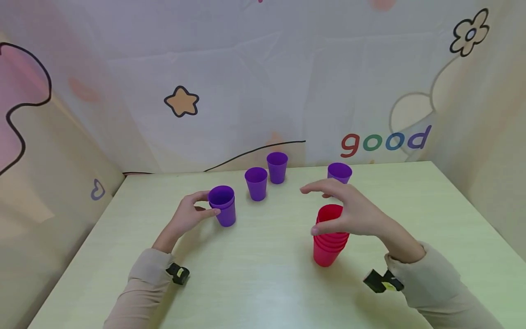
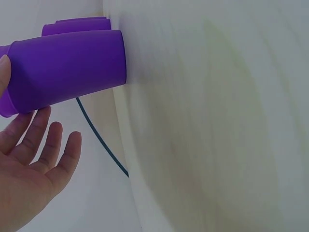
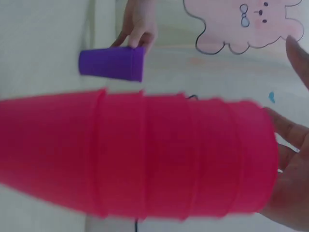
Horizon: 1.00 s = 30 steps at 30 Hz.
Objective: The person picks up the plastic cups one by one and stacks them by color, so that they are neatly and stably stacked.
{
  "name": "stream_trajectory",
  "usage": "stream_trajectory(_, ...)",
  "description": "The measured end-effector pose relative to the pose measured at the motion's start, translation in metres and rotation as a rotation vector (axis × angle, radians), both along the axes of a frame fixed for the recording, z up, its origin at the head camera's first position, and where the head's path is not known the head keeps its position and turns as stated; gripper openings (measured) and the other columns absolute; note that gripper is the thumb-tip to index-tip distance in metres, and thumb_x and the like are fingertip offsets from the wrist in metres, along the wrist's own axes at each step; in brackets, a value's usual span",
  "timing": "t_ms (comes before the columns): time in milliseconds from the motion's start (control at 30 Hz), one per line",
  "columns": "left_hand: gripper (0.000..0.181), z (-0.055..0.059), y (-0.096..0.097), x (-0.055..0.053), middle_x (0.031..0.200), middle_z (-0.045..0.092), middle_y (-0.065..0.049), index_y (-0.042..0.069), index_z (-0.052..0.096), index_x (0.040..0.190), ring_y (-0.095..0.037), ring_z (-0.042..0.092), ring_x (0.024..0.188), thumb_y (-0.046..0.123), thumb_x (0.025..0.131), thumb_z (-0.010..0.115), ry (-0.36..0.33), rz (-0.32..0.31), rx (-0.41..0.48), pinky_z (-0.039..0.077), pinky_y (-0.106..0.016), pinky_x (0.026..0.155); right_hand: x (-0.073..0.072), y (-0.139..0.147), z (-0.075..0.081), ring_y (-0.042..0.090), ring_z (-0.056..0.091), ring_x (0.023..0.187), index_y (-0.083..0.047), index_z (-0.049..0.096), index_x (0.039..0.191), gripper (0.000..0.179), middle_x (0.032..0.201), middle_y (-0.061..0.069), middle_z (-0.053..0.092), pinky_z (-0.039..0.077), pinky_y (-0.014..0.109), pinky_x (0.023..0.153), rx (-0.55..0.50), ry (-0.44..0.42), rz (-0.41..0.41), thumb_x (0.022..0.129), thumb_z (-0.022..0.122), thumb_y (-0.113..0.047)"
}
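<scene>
My left hand pinches a pair of nested purple cups by the rim, thumb on the near side. In the left wrist view these purple cups have their base at the tabletop, and the other fingers spread out below the cup wall. On the right, a stack of several nested red cups stands upright. My right hand is at the top of it, thumb and fingers spread wide apart. The right wrist view has the red stack in front, with the fingers by its top end.
Two single purple cups stand upright near the back edge of the pale table. Another purple cup stands behind my right hand, partly covered by it. A printed cloth hangs behind the table.
</scene>
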State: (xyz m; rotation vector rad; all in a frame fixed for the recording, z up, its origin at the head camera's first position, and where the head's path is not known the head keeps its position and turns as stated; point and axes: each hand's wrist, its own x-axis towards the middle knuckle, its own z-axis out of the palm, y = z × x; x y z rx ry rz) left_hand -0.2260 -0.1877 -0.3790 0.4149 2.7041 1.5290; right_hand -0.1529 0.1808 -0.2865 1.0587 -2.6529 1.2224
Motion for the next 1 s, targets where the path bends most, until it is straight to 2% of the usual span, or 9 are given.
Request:
stream_trajectory(167, 0.047, 0.020, 0.009, 0.014, 0.114, 0.056, -0.024, -0.008, 0.050, 0.122, -0.035, 0.049, 0.108, 0.005, 0.080, 0.068, 0.003, -0.001, -0.009, 0.045, -0.044, 0.085, -0.002, 0.020, -0.016, 0.026, 0.042, 0.114, -0.013, 0.049, 0.126, 0.064, 0.126, 0.004, 0.048, 0.043, 0.048, 0.085, 0.043, -0.076, 0.002, 0.069, 0.078, -0.022)
stream_trajectory(233, 0.047, 0.021, 0.009, 0.014, 0.114, 0.056, -0.024, -0.008, 0.051, 0.122, -0.035, 0.049, 0.108, 0.005, 0.080, 0.068, 0.004, -0.002, -0.006, 0.045, -0.044, 0.086, -0.003, 0.026, -0.023, 0.027, 0.042, 0.114, -0.012, 0.048, 0.127, 0.066, 0.125, 0.005, 0.049, 0.045, 0.047, 0.084, 0.025, -0.092, 0.016, 0.069, 0.078, -0.021)
stream_trajectory(400, 0.047, 0.020, 0.009, 0.014, 0.115, 0.056, -0.024, -0.009, 0.050, 0.122, -0.035, 0.049, 0.108, 0.006, 0.080, 0.068, 0.000, -0.005, -0.002, 0.045, -0.044, 0.086, -0.004, 0.035, -0.036, 0.029, 0.047, 0.111, -0.007, 0.043, 0.129, 0.070, 0.124, 0.009, 0.050, 0.049, 0.036, 0.081, -0.057, -0.171, 0.051, 0.069, 0.078, -0.018)
stream_trajectory(533, 0.048, 0.020, 0.008, 0.014, 0.115, 0.055, -0.024, -0.009, 0.050, 0.122, -0.034, 0.049, 0.109, 0.006, 0.081, 0.068, -0.006, -0.001, -0.003, 0.045, -0.044, 0.087, -0.004, 0.039, -0.046, 0.023, 0.050, 0.109, -0.008, 0.038, 0.130, 0.074, 0.125, 0.010, 0.048, 0.050, 0.034, 0.080, -0.121, -0.273, 0.050, 0.068, 0.078, -0.014)
stream_trajectory(633, 0.047, 0.016, 0.006, 0.012, 0.115, 0.055, -0.024, -0.009, 0.050, 0.122, -0.035, 0.049, 0.108, 0.005, 0.080, 0.068, -0.001, -0.009, 0.007, 0.045, -0.044, 0.086, -0.004, 0.041, -0.055, 0.016, 0.051, 0.107, -0.008, 0.037, 0.130, 0.075, 0.122, 0.010, 0.049, 0.050, 0.036, 0.080, -0.173, -0.332, 0.049, 0.067, 0.078, -0.011)
stream_trajectory(767, 0.048, 0.003, 0.000, 0.003, 0.114, 0.056, -0.022, -0.007, 0.051, 0.122, -0.032, 0.050, 0.108, 0.007, 0.080, 0.069, 0.002, -0.015, 0.025, 0.046, -0.042, 0.085, -0.004, 0.043, -0.065, 0.014, 0.051, 0.106, -0.003, 0.036, 0.130, 0.075, 0.118, 0.010, 0.051, 0.049, 0.037, 0.081, -0.227, -0.363, 0.053, 0.067, 0.078, -0.007)
stream_trajectory(867, 0.050, -0.008, -0.004, -0.005, 0.115, 0.057, -0.019, -0.003, 0.052, 0.123, -0.029, 0.050, 0.109, 0.012, 0.079, 0.071, -0.001, -0.013, 0.027, 0.046, -0.040, 0.086, -0.004, 0.044, -0.071, 0.013, 0.052, 0.105, -0.001, 0.038, 0.127, 0.072, 0.115, 0.007, 0.053, 0.048, 0.036, 0.082, -0.222, -0.365, 0.048, 0.067, 0.078, -0.006)
stream_trajectory(1000, 0.052, -0.012, -0.006, -0.007, 0.116, 0.057, -0.017, -0.001, 0.052, 0.124, -0.028, 0.050, 0.109, 0.016, 0.079, 0.071, 0.002, -0.010, 0.024, 0.046, -0.039, 0.086, -0.005, 0.043, -0.076, 0.013, 0.053, 0.104, -0.003, 0.043, 0.124, 0.067, 0.113, 0.006, 0.056, 0.047, 0.037, 0.083, -0.203, -0.342, 0.034, 0.067, 0.078, -0.007)
